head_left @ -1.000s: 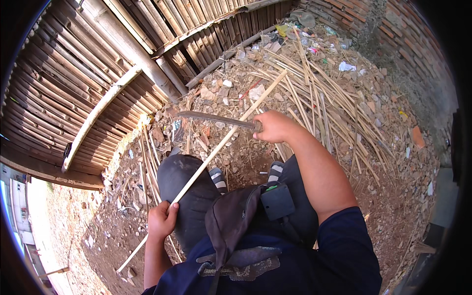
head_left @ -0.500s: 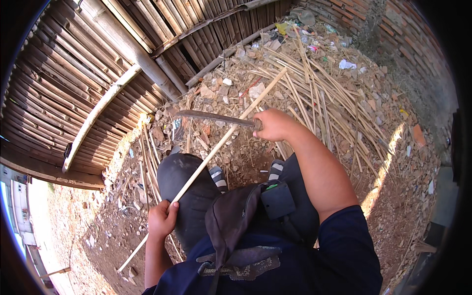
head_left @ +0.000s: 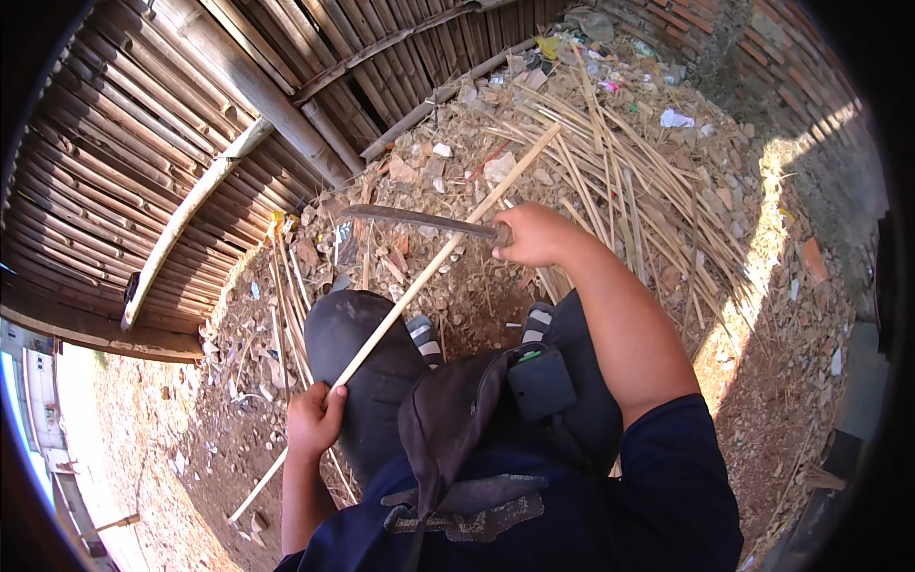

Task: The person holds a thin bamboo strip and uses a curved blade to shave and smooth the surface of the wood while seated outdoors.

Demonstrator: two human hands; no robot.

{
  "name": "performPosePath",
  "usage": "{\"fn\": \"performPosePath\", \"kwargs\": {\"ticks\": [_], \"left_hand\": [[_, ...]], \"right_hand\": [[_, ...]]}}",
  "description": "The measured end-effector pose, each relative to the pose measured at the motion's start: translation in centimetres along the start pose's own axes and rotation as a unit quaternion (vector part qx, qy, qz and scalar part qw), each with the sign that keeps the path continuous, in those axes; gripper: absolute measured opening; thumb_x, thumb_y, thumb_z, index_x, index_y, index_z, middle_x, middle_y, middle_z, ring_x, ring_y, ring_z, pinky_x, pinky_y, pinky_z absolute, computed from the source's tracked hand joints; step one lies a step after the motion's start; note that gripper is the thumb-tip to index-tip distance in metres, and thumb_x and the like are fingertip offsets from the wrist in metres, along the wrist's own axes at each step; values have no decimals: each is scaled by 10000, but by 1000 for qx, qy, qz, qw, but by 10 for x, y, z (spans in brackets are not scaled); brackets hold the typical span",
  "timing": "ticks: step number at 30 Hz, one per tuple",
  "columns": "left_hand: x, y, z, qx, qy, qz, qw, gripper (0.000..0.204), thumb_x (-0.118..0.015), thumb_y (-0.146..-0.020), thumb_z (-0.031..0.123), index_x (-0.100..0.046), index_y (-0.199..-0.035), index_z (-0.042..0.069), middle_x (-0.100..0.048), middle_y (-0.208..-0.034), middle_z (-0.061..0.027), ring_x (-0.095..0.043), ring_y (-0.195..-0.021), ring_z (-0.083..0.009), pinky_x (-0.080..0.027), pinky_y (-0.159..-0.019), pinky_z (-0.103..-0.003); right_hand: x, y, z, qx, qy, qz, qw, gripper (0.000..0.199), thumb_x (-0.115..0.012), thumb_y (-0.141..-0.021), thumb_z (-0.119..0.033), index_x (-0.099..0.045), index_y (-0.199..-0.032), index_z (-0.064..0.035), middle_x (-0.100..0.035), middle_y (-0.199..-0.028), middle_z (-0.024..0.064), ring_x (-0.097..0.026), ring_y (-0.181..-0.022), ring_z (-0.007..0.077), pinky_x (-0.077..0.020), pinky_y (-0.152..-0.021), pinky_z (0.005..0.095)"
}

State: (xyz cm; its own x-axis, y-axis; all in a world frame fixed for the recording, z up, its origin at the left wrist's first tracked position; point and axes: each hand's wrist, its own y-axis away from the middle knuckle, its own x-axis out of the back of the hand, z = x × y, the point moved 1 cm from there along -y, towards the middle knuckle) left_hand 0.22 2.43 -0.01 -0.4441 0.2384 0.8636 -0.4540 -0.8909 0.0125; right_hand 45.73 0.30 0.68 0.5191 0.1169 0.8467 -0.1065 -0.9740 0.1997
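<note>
My left hand is closed round the lower part of a long pale bamboo strip, beside my left knee. The strip slants up and away to the right, past my knee, and its lower end sticks out behind the hand. In my right hand is the handle of a machete with a dark, slightly curved blade. That blade points left and lies across the upper part of the strip, seemingly touching it. My right fingers are wrapped round the handle and hide most of it.
A pile of split bamboo strips lies on the rubble ahead to the right. More thin strips stand left of my knee. A bamboo wall rises at the left, a brick wall at the far right. Litter and stones cover the ground.
The machete has shifted very slightly, and its blade now appears turned a little. My left hand and the strip stay nearly in place.
</note>
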Motion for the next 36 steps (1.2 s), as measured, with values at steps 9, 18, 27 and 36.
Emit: {"fn": "performPosePath", "kwargs": {"ticks": [9,18,27,36], "left_hand": [[-1,2,-3,2,1,5,1000,470,-700,-959,296,-489,-641,21,-510,-534,-175,-524,-475,-342,-404,-496,-432],[-1,1,-3,-6,-9,-2,1000,466,-692,-965,298,-493,-646,22,-516,-538,-179,-542,-485,-352,-409,-499,-437],[-1,1,-3,16,-2,-7,1000,471,-695,-966,310,-502,-652,16,-514,-533,-168,-530,-475,-325,-408,-499,-426],[0,1,4,29,-14,-8,999,474,-696,-962,330,-514,-658,15,-526,-541,-178,-549,-487,-341,-419,-504,-433]], "right_hand": [[3,1,-4,-9,7,-19,1000,519,-781,-832,-348,-677,-1260,-72,-711,-1146,217,-674,-1089,393,-536,-949,470],[7,1,-7,-20,2,-40,999,516,-777,-839,-342,-674,-1263,-68,-708,-1161,219,-673,-1097,392,-536,-958,464],[-1,-2,1,2,7,-1,1000,516,-791,-843,-346,-677,-1256,-59,-715,-991,213,-692,-998,374,-534,-885,456],[-4,-5,10,9,-19,46,999,471,-796,-825,-331,-692,-1201,-67,-716,-987,213,-696,-994,376,-539,-878,460]]}}
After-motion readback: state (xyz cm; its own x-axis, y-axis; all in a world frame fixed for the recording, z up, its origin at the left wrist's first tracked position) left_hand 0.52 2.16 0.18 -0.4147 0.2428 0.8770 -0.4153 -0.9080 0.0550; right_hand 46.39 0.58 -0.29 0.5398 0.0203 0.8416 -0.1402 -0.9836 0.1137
